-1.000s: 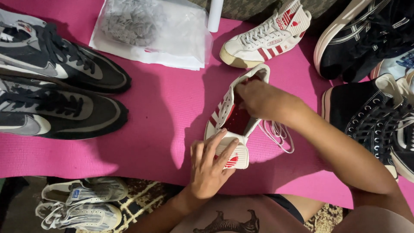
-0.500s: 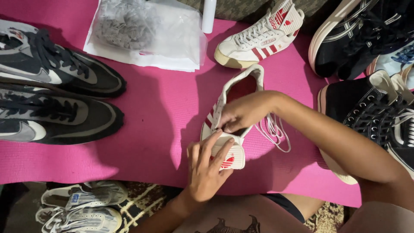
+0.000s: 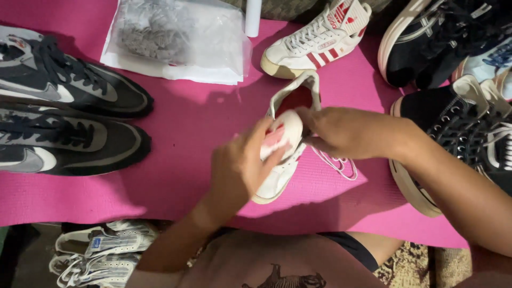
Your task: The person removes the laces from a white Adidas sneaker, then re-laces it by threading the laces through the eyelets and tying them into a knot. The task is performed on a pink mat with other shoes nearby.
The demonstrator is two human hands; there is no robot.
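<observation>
A white sneaker with a red lining (image 3: pixel 290 101) lies on the pink mat (image 3: pixel 186 133), heel pointing away from me. My left hand (image 3: pixel 240 165) grips its toe and pushes the tongue back. My right hand (image 3: pixel 341 133) holds the sneaker's side at the opening; its fingertips are hidden behind the tongue. White laces with red edges (image 3: pixel 338 162) trail loose on the mat under my right wrist. The matching white sneaker with red stripes (image 3: pixel 320 37) lies at the back of the mat.
Two black and grey running shoes (image 3: pixel 69 112) lie at the left. A clear plastic bag (image 3: pixel 176 37) sits at the back. Black sneakers (image 3: pixel 453 69) crowd the right edge. A pale blue-grey pair (image 3: pixel 101 250) rests on the floor in front of the mat.
My left hand has slid from the sneaker's toe end up onto the tongue. My right hand has moved down from the heel opening to the sneaker's side.
</observation>
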